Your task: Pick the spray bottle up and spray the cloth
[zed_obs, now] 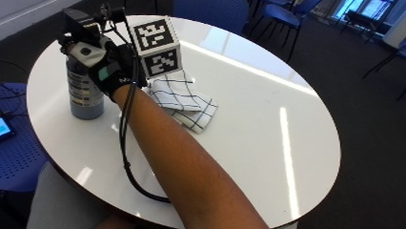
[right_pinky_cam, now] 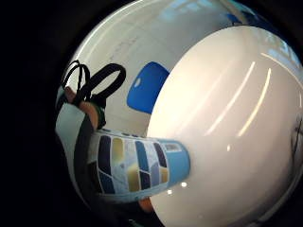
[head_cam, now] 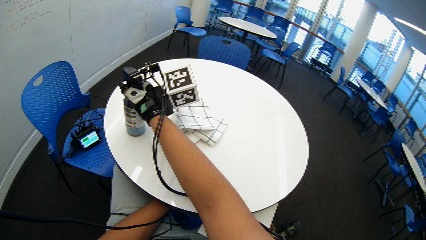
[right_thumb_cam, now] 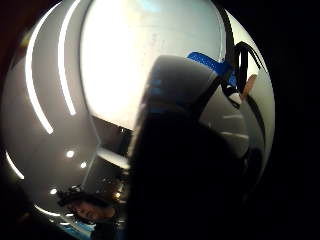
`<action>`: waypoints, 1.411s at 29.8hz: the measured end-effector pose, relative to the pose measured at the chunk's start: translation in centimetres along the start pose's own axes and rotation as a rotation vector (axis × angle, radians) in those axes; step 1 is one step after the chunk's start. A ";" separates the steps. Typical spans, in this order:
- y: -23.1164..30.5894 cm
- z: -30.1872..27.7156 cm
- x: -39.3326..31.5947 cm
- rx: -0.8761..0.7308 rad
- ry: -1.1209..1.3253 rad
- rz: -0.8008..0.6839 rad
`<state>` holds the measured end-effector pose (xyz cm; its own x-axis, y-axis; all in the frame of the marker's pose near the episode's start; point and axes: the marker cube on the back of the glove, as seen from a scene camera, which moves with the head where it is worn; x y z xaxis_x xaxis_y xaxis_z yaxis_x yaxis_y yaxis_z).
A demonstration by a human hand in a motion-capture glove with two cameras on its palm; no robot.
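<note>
A grey spray bottle [zed_obs: 86,95] with a patterned label stands upright near the left edge of the round white table [zed_obs: 254,95]. My gloved right hand [zed_obs: 111,69] is at its black spray head, fingers curled round the top and neck. The little finger side palm view shows the bottle's label [right_pinky_cam: 132,165] close under the palm, its base on the table [right_pinky_cam: 227,118]. A white cloth with a dark grid [zed_obs: 184,102] lies folded on the table just right of the bottle, partly behind my wrist. The wide view shows the same hand [head_cam: 150,102], bottle [head_cam: 134,122] and cloth [head_cam: 200,122].
A blue chair [head_cam: 50,95] stands left of the table, with a small lit device [head_cam: 88,139] on a second blue seat beside it. More blue chairs [head_cam: 223,50] stand behind the table. The table's bare right half [head_cam: 253,130] lies beyond the cloth.
</note>
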<state>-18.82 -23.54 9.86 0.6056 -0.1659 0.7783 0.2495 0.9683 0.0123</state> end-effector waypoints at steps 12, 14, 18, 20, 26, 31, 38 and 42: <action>-1.1 -0.2 -1.7 -0.020 0.018 0.007; -1.1 0.0 -1.8 -0.023 0.019 0.011; -1.2 0.3 -1.7 -0.031 0.020 0.014; -1.2 0.4 -1.8 -0.036 0.019 0.014; -1.0 0.9 -1.6 -0.047 0.012 0.018; -1.0 1.2 -1.3 -0.049 0.004 0.022; -0.8 1.4 -1.1 -0.045 -0.011 0.032; -0.6 1.9 -0.4 -0.031 -0.010 0.049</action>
<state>-20.61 -23.66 10.69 0.6102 -0.1161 0.7837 0.2425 0.9691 -0.0452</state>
